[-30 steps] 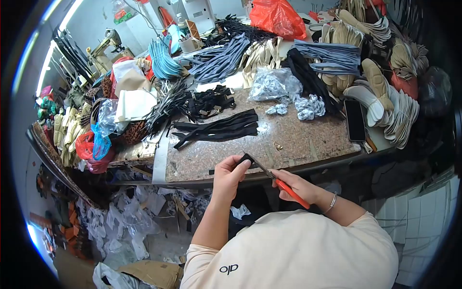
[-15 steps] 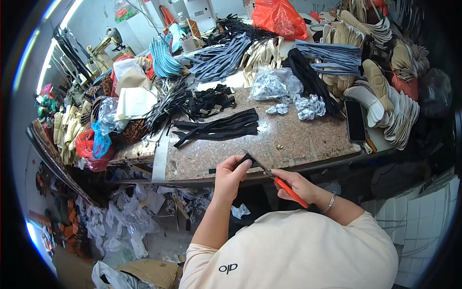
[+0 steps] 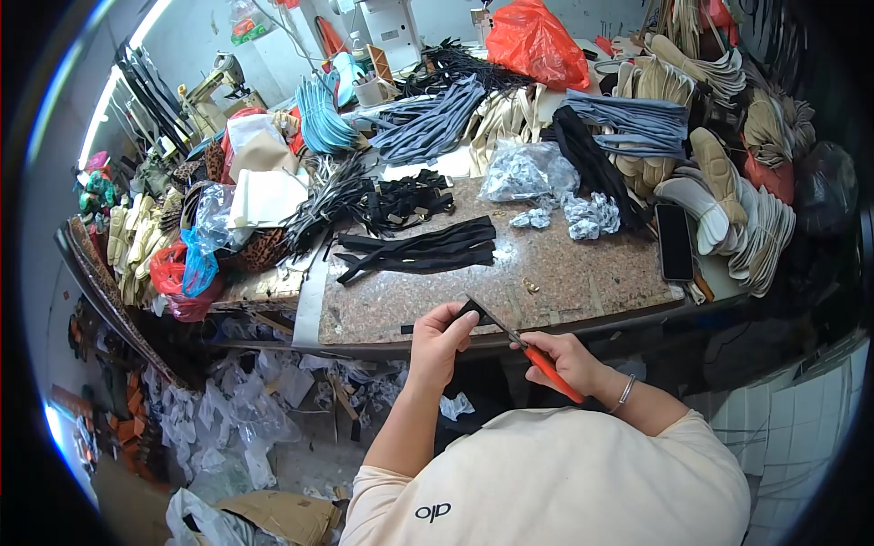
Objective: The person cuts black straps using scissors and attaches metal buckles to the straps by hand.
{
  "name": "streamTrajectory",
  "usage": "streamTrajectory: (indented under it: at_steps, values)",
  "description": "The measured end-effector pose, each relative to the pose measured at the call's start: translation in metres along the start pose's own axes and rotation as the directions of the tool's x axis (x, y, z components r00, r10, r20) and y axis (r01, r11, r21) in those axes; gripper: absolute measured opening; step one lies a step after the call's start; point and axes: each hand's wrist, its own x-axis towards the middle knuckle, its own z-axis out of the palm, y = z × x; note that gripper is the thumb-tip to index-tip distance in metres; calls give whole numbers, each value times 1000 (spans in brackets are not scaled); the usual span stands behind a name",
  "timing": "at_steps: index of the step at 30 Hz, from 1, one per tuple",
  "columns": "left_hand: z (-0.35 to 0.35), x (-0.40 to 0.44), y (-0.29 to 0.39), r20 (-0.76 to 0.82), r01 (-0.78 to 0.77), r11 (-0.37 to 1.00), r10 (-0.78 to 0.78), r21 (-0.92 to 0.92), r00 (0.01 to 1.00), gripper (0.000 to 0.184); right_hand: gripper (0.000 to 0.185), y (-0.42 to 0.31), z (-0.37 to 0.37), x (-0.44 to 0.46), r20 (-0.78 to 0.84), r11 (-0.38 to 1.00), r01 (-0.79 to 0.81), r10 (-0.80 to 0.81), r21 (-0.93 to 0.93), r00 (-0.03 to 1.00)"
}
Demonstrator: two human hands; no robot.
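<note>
One black strip (image 3: 471,308), likely soft and light, suits an end grip; left hand (image 3: 441,335) pinches it, right hand (image 3: 557,356) clasps red-handled tool (image 3: 553,372)

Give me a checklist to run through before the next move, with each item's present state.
1. Left hand pinching the small black fabric strip: ok.
2. Right hand holding the red-handled metal tool: ok.
3. Tool's tip touching the strip: cannot tell; they overlap in view.
4. Pile of flat black fabric strips lying apart from both hands: ok.
5. Black-screened phone away from the tool: ok, by the brown speckled stone worktop's right end.
</note>
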Motion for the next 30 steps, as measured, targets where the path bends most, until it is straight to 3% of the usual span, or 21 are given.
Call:
streamTrajectory:
  at_steps: [7,8,11,12,18,19,21,22,24,27,30]
  values:
    - [1,-2,-1,6,-20,1000,20,15,1000,9,40,13,-6,-4,-86,993,28,-38,-117,996]
    - [2,-3,0,-6,-30,999,31,20,1000,9,41,4,-14,-2,-192,969,-4,-45,-247,980]
    - [-1,-8,3,-29,-45,999,46,24,999,8,48,6,-51,8,-386,754,-172,-116,-634,915]
    - [-3,-9,4,-34,-51,998,52,21,998,8,49,14,-66,10,-461,694,-309,-38,-650,887]
    - [-3,-6,-5,-4,-14,999,14,-32,1000,8,40,46,-114,8,-509,495,-426,-39,-757,860]
    - [-3,-6,-6,-4,-14,999,14,-43,1000,8,37,44,-112,11,-512,424,-443,-58,-790,857]
    - [-4,-6,-7,-7,-8,999,7,-45,1000,8,29,47,-102,25,-454,363,-345,-279,-865,846]
    - [-4,-6,-7,-7,-4,999,4,-46,1000,8,29,47,-92,32,-458,366,-348,-277,-863,845]
    - [-4,-5,-7,-3,1,999,-1,-50,1000,9,25,49,-70,47,-335,685,-123,-185,-718,924]
    - [-5,-5,-8,18,8,999,-7,-31,1000,9,22,64,-47,65,-312,660,-86,-233,-746,921]
    - [-10,-7,-9,27,4,1000,-4,-17,1000,9,21,72,-41,75,-282,688,-93,-166,-719,945]
